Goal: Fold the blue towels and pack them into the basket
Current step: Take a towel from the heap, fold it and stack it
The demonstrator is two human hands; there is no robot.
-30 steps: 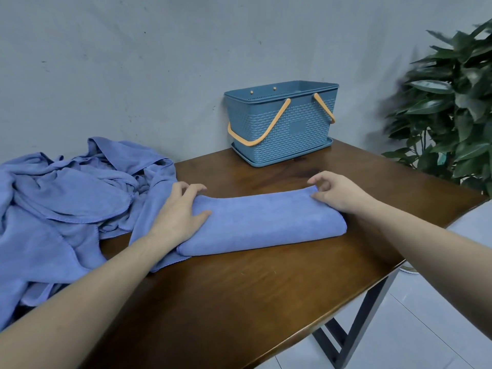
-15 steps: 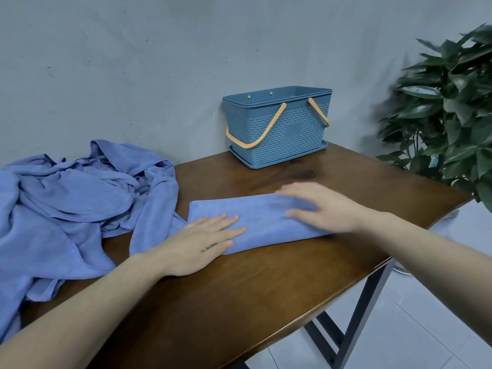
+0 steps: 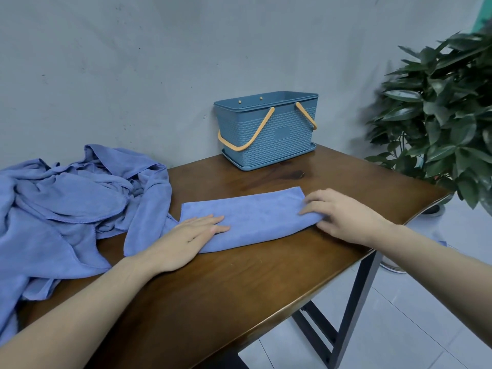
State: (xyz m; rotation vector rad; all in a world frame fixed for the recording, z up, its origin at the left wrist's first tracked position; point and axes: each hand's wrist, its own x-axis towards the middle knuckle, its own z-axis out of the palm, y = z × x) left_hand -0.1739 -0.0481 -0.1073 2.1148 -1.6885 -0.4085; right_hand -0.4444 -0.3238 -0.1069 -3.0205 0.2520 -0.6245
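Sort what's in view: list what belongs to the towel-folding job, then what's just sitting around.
Part of the job:
folded towel, under the left hand and right hand
heap of unfolded towels
basket

Just there:
potted plant
table

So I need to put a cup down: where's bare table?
Bare wood lies along the near edge of the table, before the folded towel, and between it and the basket. The left is crowded by the towel pile.

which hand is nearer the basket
Right. The right hand lies on the folded towel's end below the basket; the left hand rests on its other end, farther off.
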